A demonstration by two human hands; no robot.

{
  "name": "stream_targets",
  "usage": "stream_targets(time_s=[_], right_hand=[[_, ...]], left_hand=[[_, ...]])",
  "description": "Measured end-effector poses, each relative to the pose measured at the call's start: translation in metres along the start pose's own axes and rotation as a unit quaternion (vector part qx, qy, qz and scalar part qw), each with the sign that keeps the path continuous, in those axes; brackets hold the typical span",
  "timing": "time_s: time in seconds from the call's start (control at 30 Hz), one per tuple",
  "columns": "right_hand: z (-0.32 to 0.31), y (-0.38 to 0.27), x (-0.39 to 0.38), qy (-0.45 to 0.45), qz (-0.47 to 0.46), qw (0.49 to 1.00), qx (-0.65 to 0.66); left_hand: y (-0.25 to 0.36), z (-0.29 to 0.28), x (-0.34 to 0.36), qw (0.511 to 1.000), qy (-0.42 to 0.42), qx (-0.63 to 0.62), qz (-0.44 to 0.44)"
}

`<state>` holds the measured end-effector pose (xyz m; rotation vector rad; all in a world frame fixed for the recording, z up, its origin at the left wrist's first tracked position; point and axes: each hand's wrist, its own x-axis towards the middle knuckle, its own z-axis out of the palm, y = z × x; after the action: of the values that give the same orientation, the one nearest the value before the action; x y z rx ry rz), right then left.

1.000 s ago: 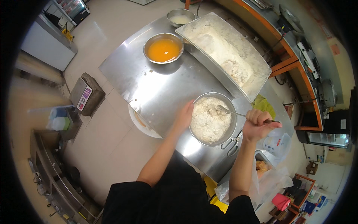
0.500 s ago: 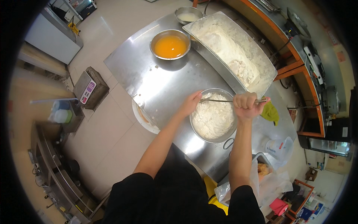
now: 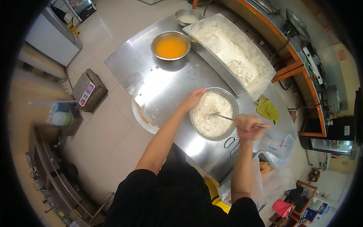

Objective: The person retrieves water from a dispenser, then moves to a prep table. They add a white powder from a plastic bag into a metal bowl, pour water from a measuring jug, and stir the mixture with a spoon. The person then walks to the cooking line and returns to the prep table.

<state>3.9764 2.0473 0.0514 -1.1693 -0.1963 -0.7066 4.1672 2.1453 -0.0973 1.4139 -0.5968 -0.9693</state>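
Three round metal bowls stand on the surface: one of floury mix (image 3: 212, 115), one of orange liquid (image 3: 171, 46), one small with pale liquid (image 3: 188, 17) at the far edge. One long flour tray (image 3: 234, 53), one green cloth (image 3: 267, 109), one measuring jug (image 3: 279, 145), one metal utensil (image 3: 227, 117), two hands.

Lighting: bright, even daylight; soft glare on steel table (image 3: 151, 75); faint shadows under bowls. Quality: sharp centre, fisheye bending, black vignette at rim
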Motion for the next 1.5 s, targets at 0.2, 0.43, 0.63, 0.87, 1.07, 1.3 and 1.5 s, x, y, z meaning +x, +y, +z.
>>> stream_targets(time_s=[0.2,0.43,0.63,0.87,1.07,1.3,1.5], right_hand=[[0.0,-0.025,-0.028,0.101,-0.023,0.992,-0.066],[0.013,-0.005,-0.045,0.104,-0.034,0.987,-0.122],[0.009,-0.04,-0.015,0.061,-0.028,0.994,-0.091],[-0.004,0.015,0.035,-0.031,0.029,0.989,-0.14],[-0.031,0.031,0.052,0.004,0.128,0.965,-0.228],[-0.048,0.006,0.058,0.2,0.178,0.935,-0.232],[-0.067,0.001,0.026,0.47,0.195,0.855,-0.106]], left_hand=[[-0.005,-0.001,0.001,1.0,0.007,0.022,0.007],[-0.011,0.002,0.001,0.999,0.018,0.031,0.003],[-0.017,0.005,-0.016,0.996,0.065,0.049,0.026],[-0.023,0.006,-0.013,0.997,0.068,0.021,0.041],[-0.013,0.011,-0.022,0.99,0.112,0.082,0.016],[-0.005,0.018,-0.027,0.977,0.163,0.136,0.03],[-0.008,0.019,-0.026,0.971,0.183,0.147,0.05]])
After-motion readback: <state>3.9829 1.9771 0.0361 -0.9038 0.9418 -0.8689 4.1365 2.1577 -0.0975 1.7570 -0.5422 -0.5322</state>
